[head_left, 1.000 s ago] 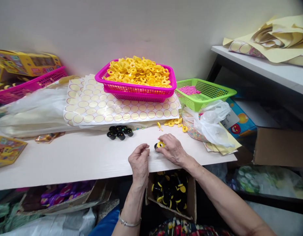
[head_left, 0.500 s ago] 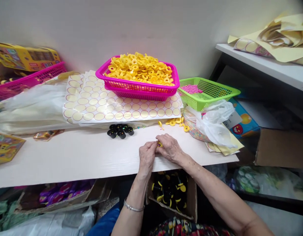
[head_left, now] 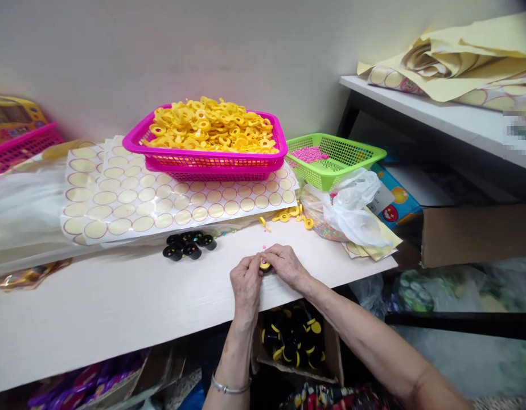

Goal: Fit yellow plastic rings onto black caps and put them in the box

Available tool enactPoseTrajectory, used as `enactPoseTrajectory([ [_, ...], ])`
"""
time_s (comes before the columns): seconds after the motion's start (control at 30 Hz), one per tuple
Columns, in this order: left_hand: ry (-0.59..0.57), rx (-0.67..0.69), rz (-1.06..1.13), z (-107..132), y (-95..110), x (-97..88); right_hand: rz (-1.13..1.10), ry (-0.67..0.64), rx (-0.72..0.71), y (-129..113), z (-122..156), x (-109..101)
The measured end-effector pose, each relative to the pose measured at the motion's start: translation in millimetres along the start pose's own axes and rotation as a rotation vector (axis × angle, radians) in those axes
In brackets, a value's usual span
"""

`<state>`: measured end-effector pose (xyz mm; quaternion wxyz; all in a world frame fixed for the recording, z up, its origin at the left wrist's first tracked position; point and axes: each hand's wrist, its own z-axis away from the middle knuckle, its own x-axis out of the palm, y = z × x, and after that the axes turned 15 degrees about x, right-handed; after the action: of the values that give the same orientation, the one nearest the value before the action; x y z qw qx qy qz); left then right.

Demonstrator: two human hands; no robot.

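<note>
My left hand and my right hand meet near the front edge of the white table. Both pinch a small black cup with a yellow ring on top, mostly hidden by the fingers. A cluster of small black cups sits on the table to the left of my hands. A pink basket heaped with yellow rings stands behind, on sheets of round stickers. A few loose yellow rings lie to the right.
A green basket with pink beads stands at the right, with a plastic bag of coloured beads in front of it. Under the table a cardboard box holds black and yellow pieces. A shelf carries yellow paper sheets.
My left hand moved right and joined my right hand on the black cup with the yellow ring. The camera view swung to the right, so the table contents sit further left.
</note>
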<state>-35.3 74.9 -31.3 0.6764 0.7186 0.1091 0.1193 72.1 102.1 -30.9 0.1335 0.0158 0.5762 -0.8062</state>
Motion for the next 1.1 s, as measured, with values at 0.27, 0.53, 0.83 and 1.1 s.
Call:
enactPoseTrajectory([
  [0.27,0.051,0.037,-0.094,2,-16,1.8,-0.247,-0.035,0.317,-9,7,9],
  [0.53,0.02,-0.028,-0.011,2,-11,2.7,-0.413,-0.162,0.271,4,6,8],
  [0.83,-0.056,-0.012,0.085,4,-3,-1.2,-0.535,-0.174,0.239,16,11,7],
  [1.1,-0.102,-0.028,0.043,-4,-7,-2.0,-0.42,-0.214,0.227,3,18,4],
])
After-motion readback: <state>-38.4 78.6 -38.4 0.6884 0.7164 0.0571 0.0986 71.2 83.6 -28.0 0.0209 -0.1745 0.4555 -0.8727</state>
